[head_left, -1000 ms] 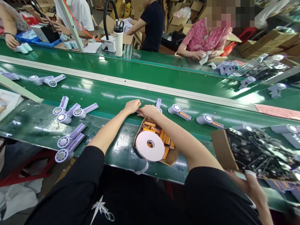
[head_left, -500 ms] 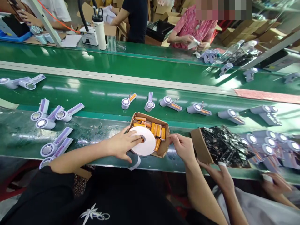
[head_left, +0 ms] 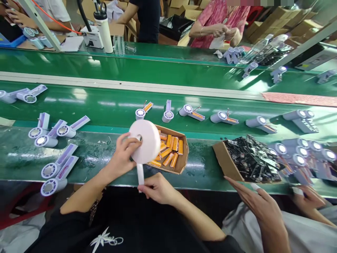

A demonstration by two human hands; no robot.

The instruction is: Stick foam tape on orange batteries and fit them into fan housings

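Note:
My left hand [head_left: 125, 151] grips a large roll of white tape [head_left: 147, 142] by its centre hole and edge, holding it upright above the bench. A strip hangs down from the roll, and my right hand [head_left: 155, 188] pinches the loose end of this tape strip [head_left: 140, 174] near the bench's front edge. Behind the roll sits a cardboard box [head_left: 181, 168] with several orange battery cells [head_left: 173, 160] lying in it; the roll hides its left part.
Several pale purple fan bodies [head_left: 50, 170] lie at left, and others [head_left: 167, 114] stand along the green belt [head_left: 105, 96]. At right, a box of black parts [head_left: 228, 163] stands by a co-worker's hands [head_left: 259, 203]. More people stand across the line.
My left hand has lifted the tape roll off the box and tilted it upright. My right hand has moved left from the box's right side and now pinches the strip's end.

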